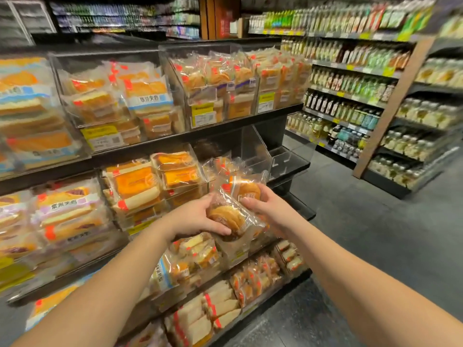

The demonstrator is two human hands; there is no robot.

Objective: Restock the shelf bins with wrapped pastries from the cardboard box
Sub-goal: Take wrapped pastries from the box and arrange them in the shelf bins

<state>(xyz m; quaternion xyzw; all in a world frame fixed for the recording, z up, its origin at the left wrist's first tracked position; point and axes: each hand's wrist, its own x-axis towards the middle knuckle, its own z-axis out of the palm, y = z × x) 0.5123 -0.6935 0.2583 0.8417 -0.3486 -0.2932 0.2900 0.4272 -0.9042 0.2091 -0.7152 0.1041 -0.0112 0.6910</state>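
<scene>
ITEM: restock, middle shelf, one head view.

Left hand (198, 217): I have it curled round a bun (226, 217) in clear wrap, thumb under, fingers over the top edge. A firm hold on that one pack.

Right hand (265, 209): fingers closed on a second bun (246, 189), which sits at 1 o'clock from the first, the two wraps touching. More wrapped packs seem to be bunched under this hand; how many I cannot tell.

Bin (253, 149): clear, on the middle shelf, at 12 o'clock from the hands. It holds only a few packs at its bottom, so I judge it the target. Both buns are in front of its opening, not yet inside.

Empty bin (288, 156): at 2 o'clock, at the shelf end.

Neighbours: orange cake packs (150, 186) at 9 o'clock, well filled; sandwich packs (195, 256) at 6 o'clock, on the shelf below.

Box: not in view.

RISKS, as I judge them:
- Slick film on film; the packs pressed together may slide, and one could drop onto the lower shelf or the floor (375, 246).
- Squeezing harder to stop that would flatten soft buns.
- The bin's front lip stands close; a wrap tail catching on it could pull a pack from my fingers.
- The shelf end is near at 3 o'clock; a push too far right lands the pack in the wrong bin.
</scene>
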